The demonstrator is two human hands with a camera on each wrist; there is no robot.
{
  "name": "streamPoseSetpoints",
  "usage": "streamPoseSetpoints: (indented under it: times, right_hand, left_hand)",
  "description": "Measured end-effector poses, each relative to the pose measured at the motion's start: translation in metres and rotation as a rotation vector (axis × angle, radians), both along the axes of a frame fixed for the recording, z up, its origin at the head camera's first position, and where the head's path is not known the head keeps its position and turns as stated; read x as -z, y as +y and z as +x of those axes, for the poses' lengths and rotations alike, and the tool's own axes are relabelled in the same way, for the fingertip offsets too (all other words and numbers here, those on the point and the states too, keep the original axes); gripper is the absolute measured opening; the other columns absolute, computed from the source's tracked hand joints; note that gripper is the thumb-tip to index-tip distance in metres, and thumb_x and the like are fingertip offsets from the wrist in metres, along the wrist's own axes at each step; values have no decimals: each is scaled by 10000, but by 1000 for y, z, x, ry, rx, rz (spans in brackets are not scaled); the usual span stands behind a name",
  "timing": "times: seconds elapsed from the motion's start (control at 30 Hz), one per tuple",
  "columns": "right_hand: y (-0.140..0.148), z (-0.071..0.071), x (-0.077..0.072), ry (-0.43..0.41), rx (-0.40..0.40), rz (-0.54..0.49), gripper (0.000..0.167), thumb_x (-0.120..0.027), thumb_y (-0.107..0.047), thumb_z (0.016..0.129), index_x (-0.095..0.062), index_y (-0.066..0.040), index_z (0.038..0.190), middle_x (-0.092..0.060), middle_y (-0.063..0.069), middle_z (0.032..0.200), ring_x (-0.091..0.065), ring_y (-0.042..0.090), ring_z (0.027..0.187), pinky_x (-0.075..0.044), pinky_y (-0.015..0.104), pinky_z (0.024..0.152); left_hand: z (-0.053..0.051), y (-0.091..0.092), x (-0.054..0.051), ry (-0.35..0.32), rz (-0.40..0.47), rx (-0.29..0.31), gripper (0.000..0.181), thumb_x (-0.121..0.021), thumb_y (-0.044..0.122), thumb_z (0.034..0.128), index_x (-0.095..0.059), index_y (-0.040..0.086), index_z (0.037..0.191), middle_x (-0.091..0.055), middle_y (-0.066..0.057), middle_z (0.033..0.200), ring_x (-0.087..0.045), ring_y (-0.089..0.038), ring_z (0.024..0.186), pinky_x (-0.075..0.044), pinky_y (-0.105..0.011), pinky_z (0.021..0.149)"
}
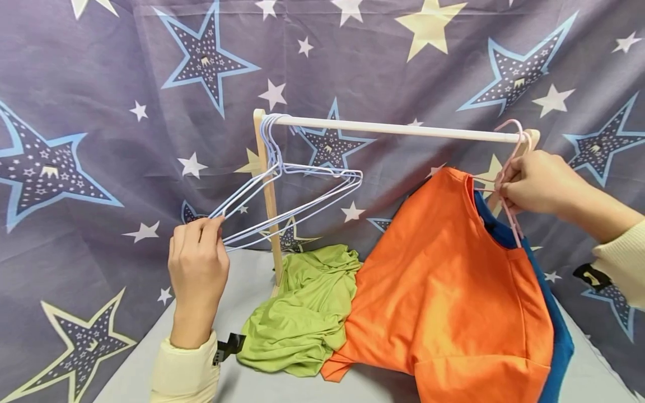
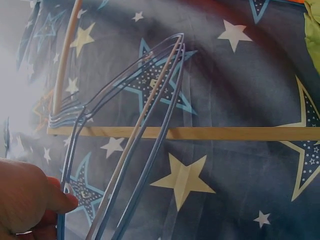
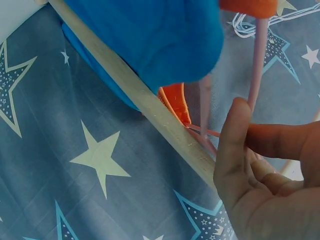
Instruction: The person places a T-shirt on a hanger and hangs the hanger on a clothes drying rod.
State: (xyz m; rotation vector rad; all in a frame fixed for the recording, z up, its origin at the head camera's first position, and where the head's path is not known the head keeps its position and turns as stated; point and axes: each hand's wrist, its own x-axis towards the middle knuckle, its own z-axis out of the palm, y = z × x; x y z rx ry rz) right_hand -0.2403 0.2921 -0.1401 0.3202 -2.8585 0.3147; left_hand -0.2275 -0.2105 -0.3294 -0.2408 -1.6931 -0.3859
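My left hand (image 1: 199, 263) pinches the outer end of a bunch of pale blue wire hangers (image 1: 270, 143), which hook over the left end of the rod. Its thumb and a finger press on the wires in the left wrist view. At the rod's right end my right hand (image 1: 544, 182) pinches a pink hanger (image 3: 257, 65) just below its hook. An orange garment (image 1: 443, 280) hangs from that hanger, one shoulder lifted. Behind it hangs a blue garment (image 1: 556, 336), mostly hidden, its upper hanger parts hard to tell apart.
The white rod (image 1: 393, 129) is held up by wooden posts, with the left post (image 1: 271, 207) beside the blue hangers. A crumpled green garment (image 1: 302, 313) lies on the pale tabletop (image 1: 242, 280). A star-patterned curtain (image 1: 151, 184) closes off the back and sides.
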Motion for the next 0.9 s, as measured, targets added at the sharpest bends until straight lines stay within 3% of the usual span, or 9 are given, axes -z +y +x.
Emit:
streamPoseSetpoints:
  times: [0.33, 0.53, 0.9]
  right_hand:
    - [4, 1, 11, -33, -3, -23, 199, -567, -72, 911, -732, 35, 880, -699, 15, 651, -667, 165, 594, -523, 348, 579]
    - [3, 0, 11, -75, -5, -38, 212, -546, -54, 903, -723, 61, 895, -701, 25, 662, -677, 178, 600, -528, 321, 574]
    - [-3, -3, 8, -178, 4, -134, 213, -517, 4, 908, -702, 102, 868, -672, 41, 640, -690, 182, 568, -587, 303, 545]
  left_hand:
    - [-3, 2, 0, 51, 14, 40, 210, -604, -101, 903, -737, -33, 1050, -656, -233, 967, -529, -482, 826, -385, -565, 703]
    - [2, 5, 0, 2, 29, 90, 242, -591, -104, 927, -739, -19, 1098, -610, -236, 973, -490, -486, 849, -355, -564, 724]
    - [1, 18, 1, -78, 25, 199, 182, -651, -99, 921, -742, -37, 1065, -614, -208, 943, -518, -439, 849, -444, -524, 795]
